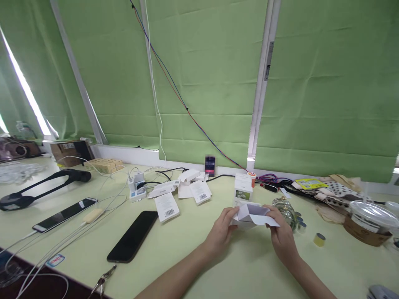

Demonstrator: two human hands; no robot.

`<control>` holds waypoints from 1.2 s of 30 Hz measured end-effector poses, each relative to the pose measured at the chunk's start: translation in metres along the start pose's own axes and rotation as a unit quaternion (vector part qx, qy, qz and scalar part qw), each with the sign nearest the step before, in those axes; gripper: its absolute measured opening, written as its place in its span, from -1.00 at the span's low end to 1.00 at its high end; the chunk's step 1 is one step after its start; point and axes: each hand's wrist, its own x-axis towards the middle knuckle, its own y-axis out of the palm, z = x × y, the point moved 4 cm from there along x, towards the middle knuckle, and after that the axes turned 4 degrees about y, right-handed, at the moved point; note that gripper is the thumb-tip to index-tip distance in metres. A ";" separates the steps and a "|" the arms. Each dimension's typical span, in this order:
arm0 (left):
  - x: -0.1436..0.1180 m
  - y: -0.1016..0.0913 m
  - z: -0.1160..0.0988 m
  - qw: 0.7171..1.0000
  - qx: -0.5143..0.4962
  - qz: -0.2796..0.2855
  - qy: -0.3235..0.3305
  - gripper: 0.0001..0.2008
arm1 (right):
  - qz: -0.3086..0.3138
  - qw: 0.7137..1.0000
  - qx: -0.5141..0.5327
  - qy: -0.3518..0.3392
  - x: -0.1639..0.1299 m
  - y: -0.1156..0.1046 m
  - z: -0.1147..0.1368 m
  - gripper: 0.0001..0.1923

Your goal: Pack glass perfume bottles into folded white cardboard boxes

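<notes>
Between my two hands is a small white cardboard box, its end open and flaps spread. My left hand grips the box's left side, fingers closed round it. On the right, my right hand pinches a flap and the side wall. Just behind stands another white box with a picture on its front. Clear glass jars lie beside my right hand, with several small round caps near them, one of them a gold-sided cap. Flattened white boxes with barcodes lie to the left.
A black phone lies left of my arms, a second phone beyond it. White charging cables run to a power adapter. A lidded plastic bowl and spotted cloth sit at right. Green curtains hang behind the table.
</notes>
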 end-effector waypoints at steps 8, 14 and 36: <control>-0.002 0.000 0.008 1.000 -0.025 0.004 0.008 -0.35 | 0.041 0.997 -0.054 -0.032 -0.006 0.013 0.008 -0.72; -0.001 0.002 0.009 0.998 -0.034 0.001 -0.046 -0.46 | 0.016 0.995 -0.052 -0.085 -0.010 0.012 0.011 -0.65; 0.004 -0.004 0.008 0.991 -0.097 0.006 -0.089 -0.67 | -0.006 0.999 -0.028 -0.041 -0.014 0.007 0.001 -0.62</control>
